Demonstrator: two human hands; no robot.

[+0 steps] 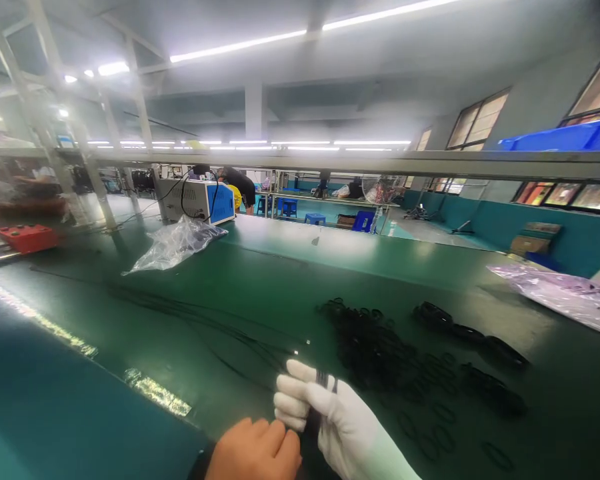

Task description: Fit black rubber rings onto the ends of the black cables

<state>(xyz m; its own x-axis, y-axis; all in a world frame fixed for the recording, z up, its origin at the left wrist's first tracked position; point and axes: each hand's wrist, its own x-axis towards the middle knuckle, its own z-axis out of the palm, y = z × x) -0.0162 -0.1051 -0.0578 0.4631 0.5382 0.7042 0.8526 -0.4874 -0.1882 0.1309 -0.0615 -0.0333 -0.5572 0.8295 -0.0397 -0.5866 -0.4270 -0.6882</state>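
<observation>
Thin black cable bundle (323,380) in your grip, low on the green table (330,267), just left of the black ring pile (380,347); its loose strands trail away to the left. Your gloved right hand (330,413) is curled tight around the bundle. Your bare left hand (255,453), touching the glove, is fisted; its grip is hidden.

Bare left hand (255,453) fisted low in view, white-gloved right hand (325,417) beside it, fingers (293,387) curled closed
</observation>
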